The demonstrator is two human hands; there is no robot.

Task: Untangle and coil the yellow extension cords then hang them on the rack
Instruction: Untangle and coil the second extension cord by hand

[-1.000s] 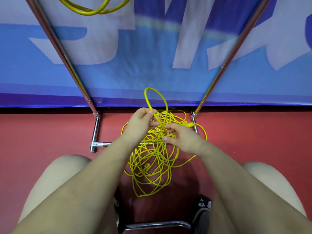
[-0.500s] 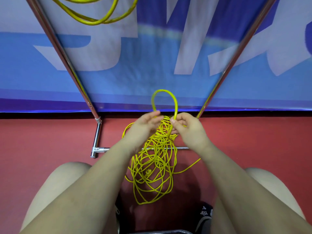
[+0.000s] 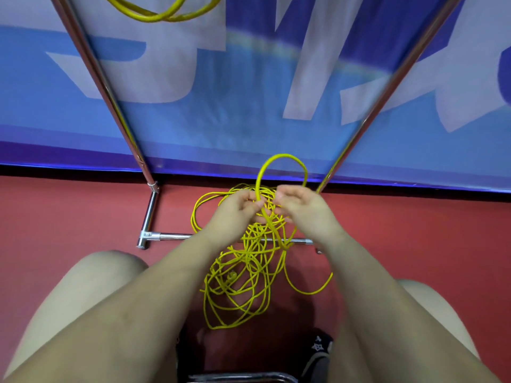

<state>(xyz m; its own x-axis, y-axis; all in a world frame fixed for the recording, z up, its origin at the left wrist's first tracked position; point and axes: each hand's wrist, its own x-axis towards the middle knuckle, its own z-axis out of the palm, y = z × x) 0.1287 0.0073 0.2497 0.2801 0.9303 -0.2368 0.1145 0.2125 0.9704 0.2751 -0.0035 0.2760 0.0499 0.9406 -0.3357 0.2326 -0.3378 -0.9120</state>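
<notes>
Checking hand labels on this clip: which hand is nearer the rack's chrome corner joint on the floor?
Left. The left hand is up and right of the corner joint; the right hand lies farther right, past the tangled cord.

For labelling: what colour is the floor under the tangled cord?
Red floor, clearest in the head view.

Both forearms reaching up from the lower corners, converging at frame centre. Left hand (image 3: 235, 214) with fingers curled, thumb tip pinching the yellow cord (image 3: 282, 158) loop. Right hand (image 3: 304, 208) close beside, back toward the camera, fingers curled onto the same loop. Bare knees at lower left and right.
</notes>
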